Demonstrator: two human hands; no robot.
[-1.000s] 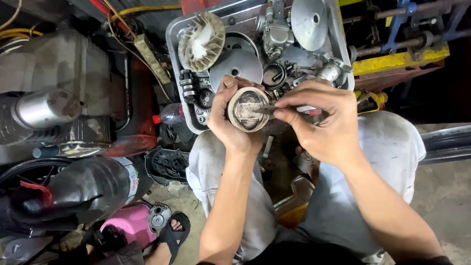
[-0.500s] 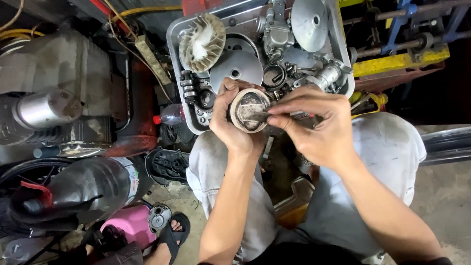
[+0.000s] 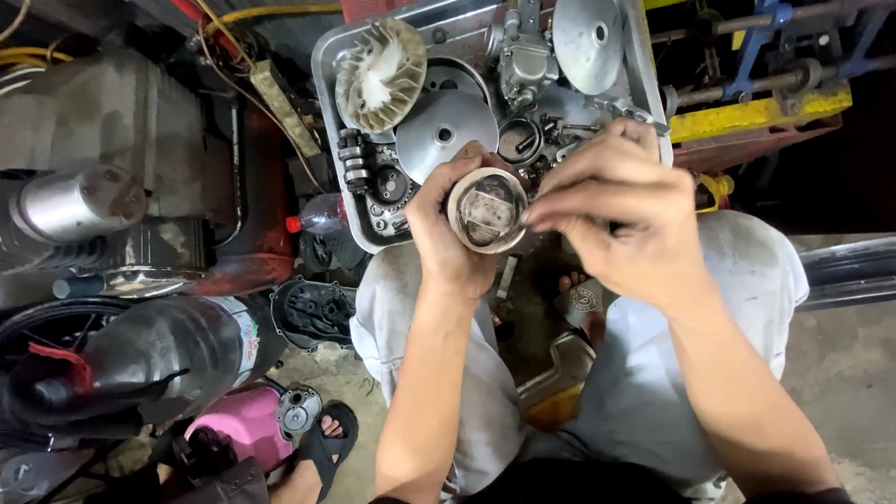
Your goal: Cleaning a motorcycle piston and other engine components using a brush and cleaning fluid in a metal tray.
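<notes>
Piston [image 3: 487, 211] sits clenched in the left hand [image 3: 446, 229]; right hand's [image 3: 616, 210] fingertips [image 3: 534, 217] pinch at its rim. Rigid metal, probably oily; grip the skirt.

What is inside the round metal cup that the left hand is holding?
The round metal cup in the left hand shows a grimy hollow with raised metal bosses. The right hand fingertips cover its right edge.

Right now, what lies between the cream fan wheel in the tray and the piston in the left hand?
In the head view, a grey metal disc lies between the fan wheel and the piston held by the left hand.
</notes>
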